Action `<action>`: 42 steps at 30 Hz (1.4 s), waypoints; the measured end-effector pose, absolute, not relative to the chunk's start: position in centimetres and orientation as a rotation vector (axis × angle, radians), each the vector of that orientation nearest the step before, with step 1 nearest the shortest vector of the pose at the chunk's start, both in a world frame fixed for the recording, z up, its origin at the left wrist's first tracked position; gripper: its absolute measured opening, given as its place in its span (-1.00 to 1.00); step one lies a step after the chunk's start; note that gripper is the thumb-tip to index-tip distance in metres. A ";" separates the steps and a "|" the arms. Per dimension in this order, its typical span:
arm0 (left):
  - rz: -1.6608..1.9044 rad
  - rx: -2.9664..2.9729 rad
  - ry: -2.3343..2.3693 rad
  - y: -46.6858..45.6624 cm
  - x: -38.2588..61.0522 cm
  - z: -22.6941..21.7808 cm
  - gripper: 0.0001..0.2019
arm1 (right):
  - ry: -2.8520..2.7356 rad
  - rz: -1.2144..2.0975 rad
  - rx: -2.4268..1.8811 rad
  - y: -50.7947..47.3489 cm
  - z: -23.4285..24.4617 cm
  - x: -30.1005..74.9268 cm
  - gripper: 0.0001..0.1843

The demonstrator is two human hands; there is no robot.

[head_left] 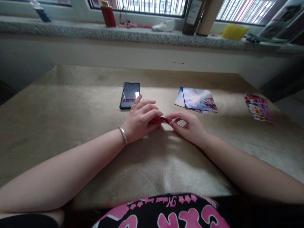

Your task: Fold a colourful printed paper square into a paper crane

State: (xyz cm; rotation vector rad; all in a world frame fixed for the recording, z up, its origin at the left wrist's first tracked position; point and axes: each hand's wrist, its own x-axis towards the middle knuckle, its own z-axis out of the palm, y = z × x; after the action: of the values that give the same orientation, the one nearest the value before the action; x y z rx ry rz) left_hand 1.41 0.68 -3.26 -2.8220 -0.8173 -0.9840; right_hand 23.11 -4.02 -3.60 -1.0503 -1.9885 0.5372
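Observation:
Between my two hands, just above the table's middle, is a small flat red packet (159,119), mostly covered by fingers. My left hand (144,118), with a silver bangle at its wrist, closes over the packet's left end from above. At the other end, the thumb and forefinger of my right hand (186,124) pinch its edge. Just beyond my left fingers lies a smartphone (129,96), its screen lit. A loose pile of colourful picture cards (199,98) rests past my right hand.
Farther right on the tan table (83,114) lie several pink and purple packets or wrappers (258,108). The granite windowsill (142,36) behind holds a red bottle (108,15), a dark box (193,15) and a yellow sponge-like block (235,32).

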 end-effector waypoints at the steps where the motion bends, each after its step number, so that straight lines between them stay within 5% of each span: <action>1: -1.033 -2.836 -0.810 0.7 1.4 -3.2 -0.86 | -1.954 0.567 -1.032 -4.1 -3.7 23.0 -0.81; 7: -1.297 -2.889 -0.762 0.9 1.6 -3.4 -0.85 | -1.880 0.572 -1.005 -3.8 -4.2 22.7 -0.73; 15: -1.347 -2.902 -0.664 0.7 1.8 -3.4 -0.69 | -1.911 0.281 -0.896 -3.9 -3.3 22.6 -0.93; 26: -1.534 -2.707 -0.721 0.3 2.2 -2.7 -0.97 | -1.965 -0.215 -0.911 -3.9 -2.7 23.6 -0.83; 42: -1.625 -2.750 -0.718 0.3 2.3 -2.9 -0.95 | -1.948 -0.204 -0.919 -3.8 -2.6 23.3 -0.89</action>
State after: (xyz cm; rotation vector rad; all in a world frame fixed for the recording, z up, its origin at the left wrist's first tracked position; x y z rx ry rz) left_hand 2.33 0.32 -2.95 -2.7496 -0.7182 -1.6254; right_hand 23.34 -3.80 -2.58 -0.9189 -1.9475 -0.2037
